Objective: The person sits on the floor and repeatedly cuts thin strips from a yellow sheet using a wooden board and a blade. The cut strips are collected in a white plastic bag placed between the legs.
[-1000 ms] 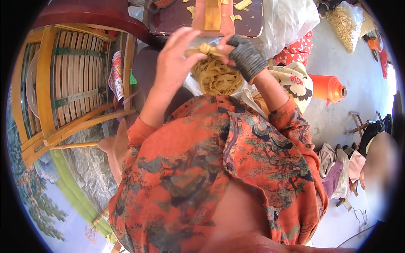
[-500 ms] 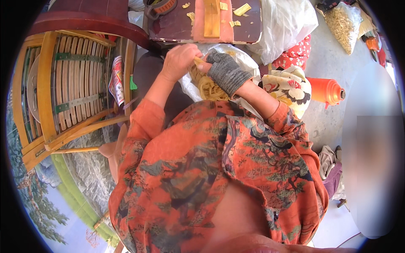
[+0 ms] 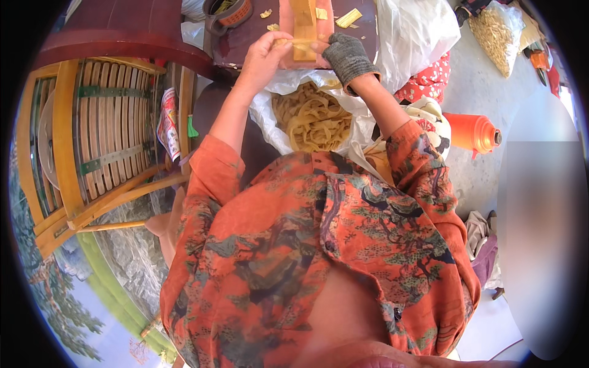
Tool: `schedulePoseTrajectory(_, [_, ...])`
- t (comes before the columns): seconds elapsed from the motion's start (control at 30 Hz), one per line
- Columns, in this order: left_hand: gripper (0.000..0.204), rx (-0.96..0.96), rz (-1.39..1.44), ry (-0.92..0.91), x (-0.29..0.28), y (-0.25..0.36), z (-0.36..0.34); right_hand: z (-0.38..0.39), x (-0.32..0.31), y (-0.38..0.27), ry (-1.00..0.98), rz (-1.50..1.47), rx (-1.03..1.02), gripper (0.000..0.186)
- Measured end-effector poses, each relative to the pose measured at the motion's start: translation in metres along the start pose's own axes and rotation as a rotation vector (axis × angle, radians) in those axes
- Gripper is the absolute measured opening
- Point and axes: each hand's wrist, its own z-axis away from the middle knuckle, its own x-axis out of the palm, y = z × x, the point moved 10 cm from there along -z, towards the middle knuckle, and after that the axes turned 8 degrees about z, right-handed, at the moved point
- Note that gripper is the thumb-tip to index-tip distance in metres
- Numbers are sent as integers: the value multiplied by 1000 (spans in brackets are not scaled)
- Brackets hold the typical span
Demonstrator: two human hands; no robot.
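Note:
My left hand [image 3: 265, 60] is bare, its thumb and fingers pinched on one end of a thin, pale yellow strip [image 3: 302, 42]. At the other end pinches my right hand [image 3: 348, 56], in a grey fingerless glove. Between them the strip lies stretched across a wooden bar [image 3: 304, 19], which stands on a pink covering [image 3: 323, 60] over a dark table [image 3: 359, 40]. Below my hands, a white plastic bag [image 3: 265, 122] gapes wide, full of curled, tangled yellowish strips [image 3: 316, 119]. Whether the strip is wood, straw or something else I cannot tell.
Loose yellow pieces [image 3: 348, 18] and a brown pot [image 3: 230, 13] sit on the table. To the left stands a slatted bamboo chair [image 3: 113, 122]. An orange flask [image 3: 472, 133] lies at the right, with a bag of pale chips [image 3: 497, 37] farther off.
Both hands have moved up and apart, from over the bag to the wooden bar. The strip now stretches between them, and the bag's contents are uncovered.

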Motion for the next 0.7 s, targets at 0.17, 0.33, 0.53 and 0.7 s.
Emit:
schedulePoseTrajectory(0.17, [14, 30, -89, 78, -9, 2, -15, -12, -20, 3, 100, -113, 54, 43])
schedulePoseTrajectory(0.33, [24, 13, -307, 78, -8, -6, -33, -25, 7, 1, 268, 463, -177, 32])
schedulePoseTrajectory(0.53, [30, -110, -623, 109, -15, -26, -15, -11, 52, 7, -262, 503, -110, 19])
schedulePoseTrajectory(0.7, [20, 237, -731, 37, 21, 26, 46, 32, -10, 18, 107, -96, 311, 25])
